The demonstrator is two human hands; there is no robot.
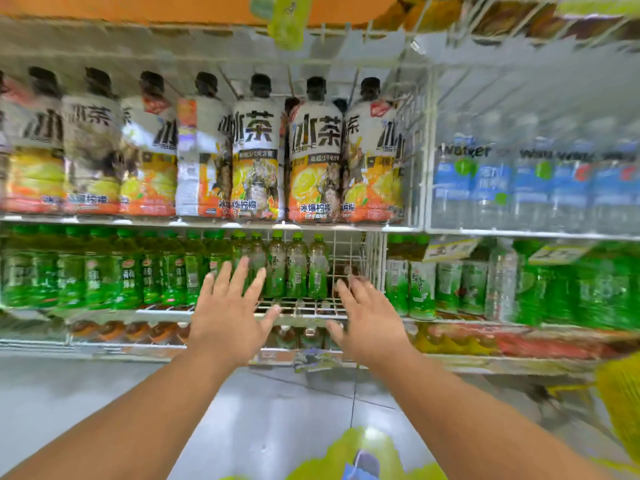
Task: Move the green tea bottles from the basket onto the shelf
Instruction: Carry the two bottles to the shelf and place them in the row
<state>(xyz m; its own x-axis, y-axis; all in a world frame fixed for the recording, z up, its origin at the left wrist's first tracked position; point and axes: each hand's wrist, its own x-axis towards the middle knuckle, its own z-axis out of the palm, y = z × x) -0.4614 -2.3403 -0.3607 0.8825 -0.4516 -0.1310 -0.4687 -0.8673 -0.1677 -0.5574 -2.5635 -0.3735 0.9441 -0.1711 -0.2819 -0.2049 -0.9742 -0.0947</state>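
Several pale green tea bottles [298, 268] with light green caps stand upright on the white wire shelf [304, 315], right of a long row of darker green bottles. Bare wire shelf space [349, 261] lies to their right. My left hand [228, 317] is spread open in front of the shelf, fingers overlapping the leftmost pale bottles. My right hand [367, 320] is open too, held before the empty wire section. Neither hand holds anything. A yellow-green basket edge [620, 407] shows at the far right, blurred.
Large iced tea bottles [256, 161] fill the shelf above; water bottles [533, 188] stand upper right. More green bottles [415, 289] sit right of a wire divider [375, 261]. Orange drinks [138, 332] lie on the lower shelf. Grey floor [277, 417] is below.
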